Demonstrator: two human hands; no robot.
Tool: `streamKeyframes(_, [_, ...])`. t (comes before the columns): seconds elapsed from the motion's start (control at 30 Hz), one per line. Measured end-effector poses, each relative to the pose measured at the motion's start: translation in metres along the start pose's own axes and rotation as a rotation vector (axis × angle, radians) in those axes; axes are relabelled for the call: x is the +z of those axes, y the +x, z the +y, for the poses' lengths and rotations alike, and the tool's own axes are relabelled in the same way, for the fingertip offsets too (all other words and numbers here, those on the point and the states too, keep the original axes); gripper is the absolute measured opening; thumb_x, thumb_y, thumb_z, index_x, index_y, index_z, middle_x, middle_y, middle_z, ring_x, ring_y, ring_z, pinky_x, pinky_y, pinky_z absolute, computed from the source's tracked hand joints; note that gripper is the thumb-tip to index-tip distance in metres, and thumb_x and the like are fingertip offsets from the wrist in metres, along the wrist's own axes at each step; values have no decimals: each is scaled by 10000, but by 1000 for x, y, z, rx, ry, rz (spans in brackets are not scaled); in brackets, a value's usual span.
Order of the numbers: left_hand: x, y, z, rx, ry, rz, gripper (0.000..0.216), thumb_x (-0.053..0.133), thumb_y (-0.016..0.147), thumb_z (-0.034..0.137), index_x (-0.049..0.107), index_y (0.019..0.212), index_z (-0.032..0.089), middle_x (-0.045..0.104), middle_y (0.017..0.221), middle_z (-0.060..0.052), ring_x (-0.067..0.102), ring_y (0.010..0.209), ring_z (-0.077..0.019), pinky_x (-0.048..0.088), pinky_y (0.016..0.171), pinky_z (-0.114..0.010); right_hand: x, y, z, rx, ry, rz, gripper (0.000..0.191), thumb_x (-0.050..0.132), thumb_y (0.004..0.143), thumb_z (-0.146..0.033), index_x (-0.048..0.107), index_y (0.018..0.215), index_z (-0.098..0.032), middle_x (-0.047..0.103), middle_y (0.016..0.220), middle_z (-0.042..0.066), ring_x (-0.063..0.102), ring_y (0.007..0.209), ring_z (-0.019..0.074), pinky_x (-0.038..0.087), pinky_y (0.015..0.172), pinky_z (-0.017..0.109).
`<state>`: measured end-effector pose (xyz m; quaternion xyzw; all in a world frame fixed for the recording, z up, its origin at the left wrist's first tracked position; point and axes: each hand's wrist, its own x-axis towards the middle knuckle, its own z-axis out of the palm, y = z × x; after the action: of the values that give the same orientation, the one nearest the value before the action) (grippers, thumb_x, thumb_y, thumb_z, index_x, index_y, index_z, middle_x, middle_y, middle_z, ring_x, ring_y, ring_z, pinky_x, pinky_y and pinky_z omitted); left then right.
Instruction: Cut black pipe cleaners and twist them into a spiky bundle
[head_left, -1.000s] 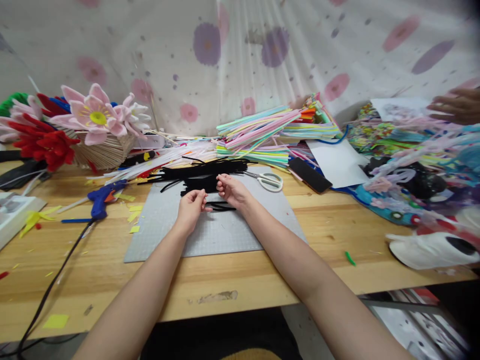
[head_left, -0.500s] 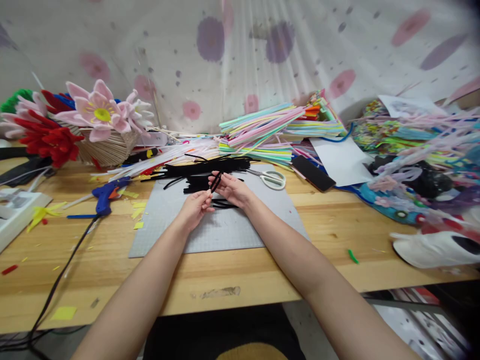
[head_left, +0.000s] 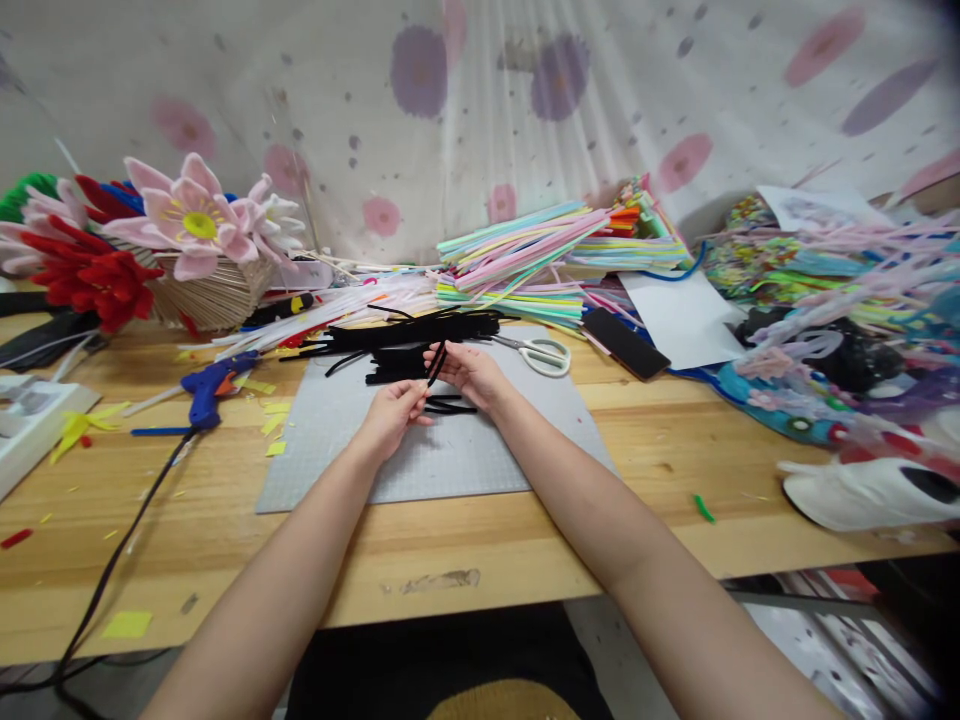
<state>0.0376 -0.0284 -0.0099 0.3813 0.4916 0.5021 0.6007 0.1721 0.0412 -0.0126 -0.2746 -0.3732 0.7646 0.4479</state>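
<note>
My left hand and my right hand meet over a grey cutting mat, both pinching a short black pipe cleaner piece that stands tilted between the fingertips. Just behind the hands lies a pile of black pipe cleaners. A few bent black pieces rest on the mat under my right hand.
White-handled scissors lie right of the pile. A blue glue gun with its cord is at the left. Fuzzy flowers in a basket stand far left, coloured pipe cleaner bundles at the back, a black phone and craft clutter at right.
Both hands lifted a black piece off the mat and now hold it tilted up between the fingertips. The other person's hand at the far right has left the view.
</note>
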Motion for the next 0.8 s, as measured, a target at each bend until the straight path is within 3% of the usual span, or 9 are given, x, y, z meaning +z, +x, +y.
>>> streamKeyframes(0.27, [4,-3,0,109,103,-57,364,732,563,458,585,646,136,431,485,69,347,412,-30,509,469,-236,4,1,1,69,106,94,123,572,814,-212,642,730,-154,681,691,16,627,667,98,511,720,236])
streamKeyframes(0.6, [0,1,0,115,223,-137,344,724,576,451,571,618,145,452,516,51,410,444,-38,524,484,-227,6,3,3,56,104,144,88,601,766,-142,616,681,-156,660,645,6,614,633,92,509,738,240])
streamKeyframes(0.8, [-4,2,-1,94,179,-198,302,716,608,407,572,622,142,413,478,64,358,419,-29,522,483,-234,6,2,1,90,60,152,81,604,764,-183,614,689,-153,650,648,3,600,614,83,493,646,214])
